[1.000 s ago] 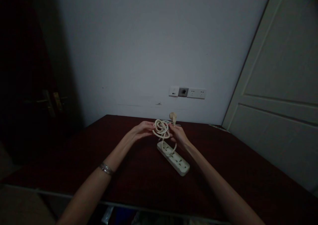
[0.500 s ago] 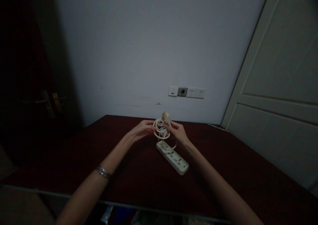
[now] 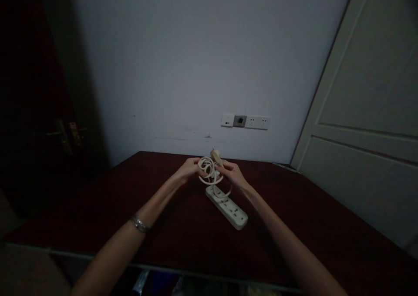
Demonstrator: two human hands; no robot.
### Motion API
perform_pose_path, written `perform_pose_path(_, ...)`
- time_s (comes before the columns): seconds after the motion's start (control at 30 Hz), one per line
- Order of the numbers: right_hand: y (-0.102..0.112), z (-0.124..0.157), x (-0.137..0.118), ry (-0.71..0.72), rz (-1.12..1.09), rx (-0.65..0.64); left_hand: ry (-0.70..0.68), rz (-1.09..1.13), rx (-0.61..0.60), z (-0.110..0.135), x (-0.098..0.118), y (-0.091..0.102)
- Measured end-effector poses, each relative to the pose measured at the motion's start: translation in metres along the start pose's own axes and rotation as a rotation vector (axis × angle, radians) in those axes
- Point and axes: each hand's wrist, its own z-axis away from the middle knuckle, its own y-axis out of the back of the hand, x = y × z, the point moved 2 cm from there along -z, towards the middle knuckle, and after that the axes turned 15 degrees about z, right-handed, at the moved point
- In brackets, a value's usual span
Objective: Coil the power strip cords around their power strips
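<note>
A white power strip (image 3: 228, 209) lies at a slant on the dark red tabletop (image 3: 176, 226). Its white cord (image 3: 210, 183) is looped into a loose coil, held up just above the strip's far end. My left hand (image 3: 189, 169) is closed on the left side of the coil, thumb in front of the loops. On the right side, my right hand (image 3: 232, 173) pinches the cord close below the plug (image 3: 215, 155), which sticks up above the coil. Some of the right fingers are hidden behind the cord.
Behind the table stands a pale wall with a row of wall sockets (image 3: 257, 122). A white panelled door (image 3: 365, 113) is at the right, a dark door with a handle (image 3: 74, 132) at the left. Several items show under the table's front edge.
The coil has shifted slightly left and its loops have loosened a little. The plug has tipped leftward. The power strip lies where it was.
</note>
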Motion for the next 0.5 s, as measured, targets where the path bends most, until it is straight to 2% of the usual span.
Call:
perform_pose_path(0.17, -0.004, 0.0, -0.003, -0.043, 0.046, 0.048, -0.277, -0.354, 0.281, -0.007, 0.0, 0.006)
perform_pose_path(0.23, -0.002, -0.001, -0.004, -0.057, 0.081, 0.057, -0.36, -0.424, 0.324, -0.008, 0.004, 0.007)
perform_pose_path(0.33, 0.008, -0.002, -0.007, -0.073, 0.074, 0.043, -0.323, -0.271, 0.209, -0.005, 0.011, 0.007)
perform_pose_path(0.43, 0.025, -0.002, -0.012, -0.085, 0.026, 0.066, -0.183, -0.044, 0.023, 0.003, 0.015, 0.006)
perform_pose_path(0.5, 0.038, -0.002, -0.018, -0.039, 0.006, 0.087, -0.099, 0.066, -0.084, 0.008, 0.012, 0.006)
